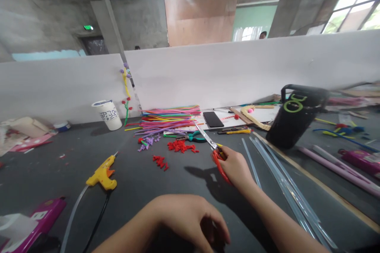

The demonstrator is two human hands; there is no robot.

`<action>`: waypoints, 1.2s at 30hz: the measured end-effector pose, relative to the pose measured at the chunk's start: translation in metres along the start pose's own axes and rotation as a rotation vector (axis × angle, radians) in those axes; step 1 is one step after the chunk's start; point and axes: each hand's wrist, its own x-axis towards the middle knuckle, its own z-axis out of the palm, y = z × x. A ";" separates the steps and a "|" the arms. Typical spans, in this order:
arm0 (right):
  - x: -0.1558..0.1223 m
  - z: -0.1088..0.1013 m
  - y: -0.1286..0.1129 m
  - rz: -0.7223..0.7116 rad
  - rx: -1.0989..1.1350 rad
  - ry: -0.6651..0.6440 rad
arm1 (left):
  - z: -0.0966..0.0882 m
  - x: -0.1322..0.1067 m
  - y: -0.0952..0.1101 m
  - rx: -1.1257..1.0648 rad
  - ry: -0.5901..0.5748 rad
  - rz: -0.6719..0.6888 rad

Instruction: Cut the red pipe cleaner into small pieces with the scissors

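My right hand [236, 166] grips the red handles of a pair of scissors [208, 139], whose metal blades point up and left toward a pile of coloured pipe cleaners [169, 118]. My left hand [190, 219] hangs low near the front edge with its fingers curled downward; something red shows under them, too hidden to name. Small red cut pieces [160, 162] and a larger red heap [181, 146] lie on the grey table between the hands and the pile.
A yellow glue gun [102, 174] lies at the left with a glue stick in it. Clear glue sticks [279, 178] run along the right. A black container [293, 116], a phone [213, 119], a white cup [108, 114], green pliers [194, 137] and a pink case [44, 215] surround the work area.
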 end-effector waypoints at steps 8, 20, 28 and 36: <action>0.003 -0.001 0.002 0.006 -0.002 0.002 | -0.089 -0.015 -0.055 0.462 0.861 -0.388; 0.004 0.004 -0.003 0.005 0.020 -0.003 | -0.098 0.000 -0.084 0.819 0.889 -0.469; 0.003 0.002 0.000 0.008 0.016 0.007 | -0.085 -0.005 -0.057 0.840 0.921 -0.369; 0.004 -0.002 0.001 0.010 0.036 0.017 | -0.007 -0.006 -0.011 0.677 0.508 -0.003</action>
